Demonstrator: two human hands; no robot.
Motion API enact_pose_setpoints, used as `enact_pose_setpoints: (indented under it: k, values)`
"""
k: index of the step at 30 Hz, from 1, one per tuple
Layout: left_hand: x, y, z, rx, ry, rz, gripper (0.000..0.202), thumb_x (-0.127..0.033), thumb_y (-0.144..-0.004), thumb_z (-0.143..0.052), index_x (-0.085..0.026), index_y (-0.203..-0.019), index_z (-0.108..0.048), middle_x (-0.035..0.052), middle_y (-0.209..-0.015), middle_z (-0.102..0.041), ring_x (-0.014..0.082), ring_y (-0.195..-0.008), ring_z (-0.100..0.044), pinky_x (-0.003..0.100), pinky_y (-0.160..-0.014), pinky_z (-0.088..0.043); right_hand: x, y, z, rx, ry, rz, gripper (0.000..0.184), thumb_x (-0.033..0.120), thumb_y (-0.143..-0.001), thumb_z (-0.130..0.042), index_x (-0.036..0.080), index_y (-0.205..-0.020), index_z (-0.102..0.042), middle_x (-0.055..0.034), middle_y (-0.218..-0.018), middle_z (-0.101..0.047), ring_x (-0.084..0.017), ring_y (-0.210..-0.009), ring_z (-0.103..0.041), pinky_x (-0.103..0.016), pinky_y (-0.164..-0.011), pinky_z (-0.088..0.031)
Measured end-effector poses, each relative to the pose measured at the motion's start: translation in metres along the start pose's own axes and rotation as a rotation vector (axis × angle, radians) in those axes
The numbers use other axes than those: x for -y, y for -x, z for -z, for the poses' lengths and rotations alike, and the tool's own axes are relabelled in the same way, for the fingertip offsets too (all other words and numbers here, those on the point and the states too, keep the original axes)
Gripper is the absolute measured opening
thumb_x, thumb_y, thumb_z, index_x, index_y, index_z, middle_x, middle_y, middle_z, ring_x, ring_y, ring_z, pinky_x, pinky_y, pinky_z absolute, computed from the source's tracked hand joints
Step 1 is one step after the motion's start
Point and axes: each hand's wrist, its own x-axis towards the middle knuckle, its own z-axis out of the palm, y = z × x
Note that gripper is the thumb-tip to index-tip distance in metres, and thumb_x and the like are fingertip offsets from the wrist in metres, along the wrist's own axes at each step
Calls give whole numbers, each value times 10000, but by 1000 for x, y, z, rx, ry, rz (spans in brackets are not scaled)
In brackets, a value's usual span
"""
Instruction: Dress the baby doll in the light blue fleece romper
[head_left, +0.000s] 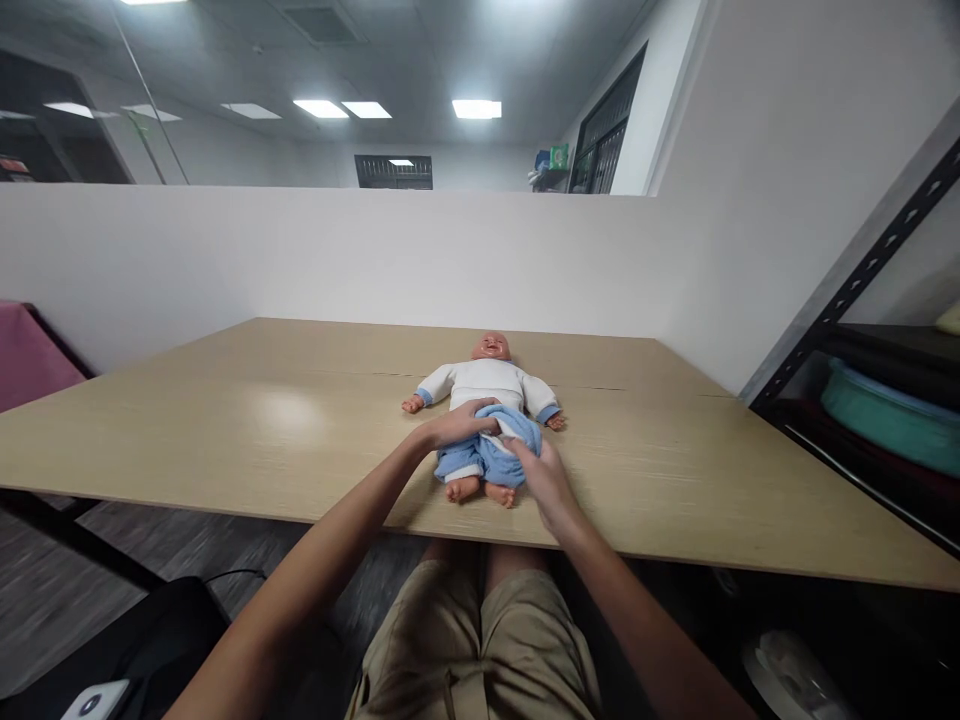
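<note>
A baby doll (491, 347) lies on its back on the table, head away from me and feet toward me. It wears a white top (487, 380) with blue cuffs, and its arms are spread. Blue pants (491, 462) with white trim cover its legs, the bare feet sticking out. My left hand (461, 425) is closed on the waist part of the pants from the left, over the doll's belly. From the right, my right hand (541, 468) grips the bunched fabric, its thumb at the white inner side. Some fingertips of both hands are hidden in the cloth.
The wooden table (285, 440) reaches back to a low white wall (450, 250) with glass above it. At the right stands a black metal shelf (862, 270) holding a teal container (892, 410). A pink item (34, 355) is at the far left.
</note>
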Motion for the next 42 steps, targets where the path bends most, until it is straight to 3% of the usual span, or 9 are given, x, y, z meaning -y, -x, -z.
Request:
enact_pose_setpoints:
  k: [5, 9, 16, 25, 27, 31, 34, 38, 42]
  values:
    - [1, 6, -3, 88, -114, -92, 486, -384, -824, -691, -231, -1280, -622, 34, -1200, -709, 260, -1135, -668, 327, -1023, -512, -21, 49, -13, -57, 31, 10, 547, 486, -839, -792, 254, -1326, -699, -79, -1359, -749, -353, -1279, -672, -480, -1123, -520]
    - [1, 9, -8, 195, -318, 50, 704, -460, -758, -778, -231, -1384, -550, 90, -1214, -717, 322, -1104, -689, 362, -912, -525, -27, 63, 3, -176, 275, 135, 467, 494, -841, -778, 263, -1245, -740, -124, -1265, -775, -394, -1208, -672, -517, -1100, -503]
    - [-10, 3, -21, 331, -452, 205, 952, -469, -684, -844, -143, -1486, -448, 241, -1299, -711, 423, -1117, -706, 456, -916, -538, -35, 68, 23, -315, 779, 345, 395, 476, -916, -589, 179, -1131, -736, -192, -1119, -719, -400, -1096, -648, -539, -1004, -508]
    - [1, 1, -30, 283, -377, 129, 806, -484, -722, -810, -192, -1382, -451, 145, -1206, -719, 351, -1077, -705, 393, -898, -527, -44, 71, 31, -448, 773, 527, 320, 368, -940, -585, 152, -1129, -725, -209, -1328, -582, -374, -1251, -574, -538, -1157, -438]
    - [3, 2, -31, 264, -365, 116, 780, -469, -725, -814, -193, -1360, -454, 134, -1175, -716, 345, -1066, -702, 385, -890, -523, -44, 70, 31, -428, 725, 492, 358, 381, -952, -544, 142, -1164, -704, -222, -1333, -602, -374, -1246, -595, -528, -1130, -464]
    - [4, 5, -35, 202, -320, 109, 737, -426, -732, -816, -188, -1335, -467, 108, -1129, -707, 325, -1043, -692, 374, -882, -519, -46, 65, 30, -359, 632, 265, 440, 456, -941, -512, 142, -1202, -679, -222, -1216, -722, -405, -1147, -667, -542, -1030, -517]
    - [8, 7, -36, 143, -231, 94, 713, -400, -749, -805, -185, -1345, -478, 101, -1163, -699, 311, -1065, -681, 378, -924, -520, -48, 57, 30, -261, 471, 140, 492, 487, -934, -539, 155, -1267, -685, -198, -1264, -753, -380, -1183, -692, -496, -1065, -525]
    - [12, 13, -36, 82, -95, 47, 666, -371, -769, -790, -204, -1345, -502, 97, -1273, -679, 317, -1145, -659, 399, -1004, -506, -53, 47, 33, -124, 265, 74, 561, 473, -902, -609, 164, -1369, -651, -152, -1361, -736, -337, -1286, -676, -456, -1153, -502]
    - [7, 21, -33, 66, 17, 19, 588, -334, -776, -776, -222, -1303, -540, 63, -1243, -684, 300, -1120, -655, 376, -980, -506, -54, 41, 37, -115, 180, 41, 557, 419, -839, -720, 183, -1335, -632, -141, -1325, -742, -320, -1244, -703, -441, -1127, -542]
